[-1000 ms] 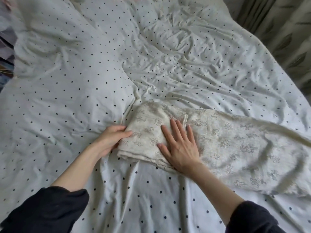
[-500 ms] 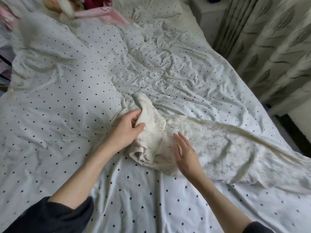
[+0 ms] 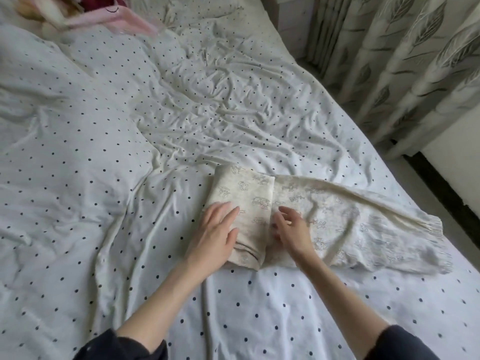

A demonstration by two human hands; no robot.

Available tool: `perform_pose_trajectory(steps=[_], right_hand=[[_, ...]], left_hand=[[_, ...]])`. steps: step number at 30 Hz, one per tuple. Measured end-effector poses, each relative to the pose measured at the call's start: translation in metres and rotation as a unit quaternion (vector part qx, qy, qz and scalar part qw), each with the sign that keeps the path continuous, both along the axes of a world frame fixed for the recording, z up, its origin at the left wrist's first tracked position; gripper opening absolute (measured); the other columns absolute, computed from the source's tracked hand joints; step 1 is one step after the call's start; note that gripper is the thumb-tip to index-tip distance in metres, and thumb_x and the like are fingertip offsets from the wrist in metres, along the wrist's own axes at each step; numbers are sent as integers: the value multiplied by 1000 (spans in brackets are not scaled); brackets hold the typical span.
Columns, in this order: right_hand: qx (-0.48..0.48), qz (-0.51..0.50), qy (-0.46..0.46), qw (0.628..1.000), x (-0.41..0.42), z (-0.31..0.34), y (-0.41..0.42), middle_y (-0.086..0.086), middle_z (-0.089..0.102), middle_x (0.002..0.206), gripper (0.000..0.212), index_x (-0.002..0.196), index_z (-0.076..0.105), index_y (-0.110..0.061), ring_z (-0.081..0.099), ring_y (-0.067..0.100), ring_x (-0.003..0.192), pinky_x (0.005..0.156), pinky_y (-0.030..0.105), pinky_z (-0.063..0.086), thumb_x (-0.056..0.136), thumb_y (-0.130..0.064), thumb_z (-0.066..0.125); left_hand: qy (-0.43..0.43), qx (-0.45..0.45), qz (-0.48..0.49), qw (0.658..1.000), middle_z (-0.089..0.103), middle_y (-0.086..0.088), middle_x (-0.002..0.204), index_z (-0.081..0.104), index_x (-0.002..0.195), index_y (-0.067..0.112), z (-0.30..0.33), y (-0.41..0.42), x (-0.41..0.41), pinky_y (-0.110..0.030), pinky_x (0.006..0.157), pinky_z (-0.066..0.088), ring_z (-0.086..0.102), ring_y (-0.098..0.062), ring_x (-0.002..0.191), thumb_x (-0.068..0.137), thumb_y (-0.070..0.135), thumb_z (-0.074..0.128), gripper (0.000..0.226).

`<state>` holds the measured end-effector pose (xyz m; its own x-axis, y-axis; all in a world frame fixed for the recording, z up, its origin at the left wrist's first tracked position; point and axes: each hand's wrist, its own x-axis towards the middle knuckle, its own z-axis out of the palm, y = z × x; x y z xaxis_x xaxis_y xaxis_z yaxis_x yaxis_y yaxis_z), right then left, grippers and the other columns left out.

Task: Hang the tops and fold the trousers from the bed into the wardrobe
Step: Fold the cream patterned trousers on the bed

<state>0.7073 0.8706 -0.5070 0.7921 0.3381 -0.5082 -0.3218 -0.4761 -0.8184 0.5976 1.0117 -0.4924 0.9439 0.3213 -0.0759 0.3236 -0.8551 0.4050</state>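
Right, hands (image 3: 255,231) on half-folded trousers (image 3: 324,211) (near bed (image 3: 78,178) edge).

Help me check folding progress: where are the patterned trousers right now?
In the head view the patterned trousers lie on the polka-dot bed sheet, right of centre, near the bed's curtain side; the left hand rests on their folded end.

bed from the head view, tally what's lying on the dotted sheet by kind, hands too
cream printed trousers, partly folded: 1
pink and cream soft toys, blurred heap at the far end: count cannot be told
hands, left hand and right hand: 2
total counted: 3
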Motion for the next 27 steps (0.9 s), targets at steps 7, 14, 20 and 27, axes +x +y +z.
perform_pose_trajectory(steps=[7, 14, 20, 27], right_hand=[[-80, 38, -100, 991, 1, -8, 32, 15, 40, 140, 59, 143, 28, -7, 44, 27, 123, 102, 38, 39, 94, -28, 52], [-157, 274, -370, 874, 15, 6, 74, 4, 23, 154, 52, 147, 24, -19, 16, 22, 143, 116, 49, 8, 99, -32, 38], [-235, 253, -298, 890, 47, 11, 117, 8, 55, 120, 33, 123, 48, -11, 43, 28, 119, 111, 53, 15, 99, -28, 33], [-204, 202, -293, 912, 57, 2, 137, 9, 55, 109, 23, 108, 55, -10, 54, 29, 98, 95, 44, 27, 96, -14, 36]], left_hand=[[-122, -50, 92, 987, 44, 1, 117, 58, 117, 6, -11, 19, -41, -6, 101, 25, 42, -5, 109, 81, -6, 38, 43], [-107, -99, 94, 985, 49, 8, 102, 57, 105, 18, -22, 42, -42, -28, 84, 46, 53, -5, 90, 81, -4, 59, 33], [-129, -44, 22, 990, 54, -1, 89, 60, 77, 5, -16, 52, -40, -24, 74, 45, 53, -9, 81, 79, 11, 59, 7], [-117, -41, -32, 992, 48, 13, 101, 57, 75, 12, -4, 60, -56, -14, 76, 40, 51, -6, 93, 82, 24, 57, 14]])
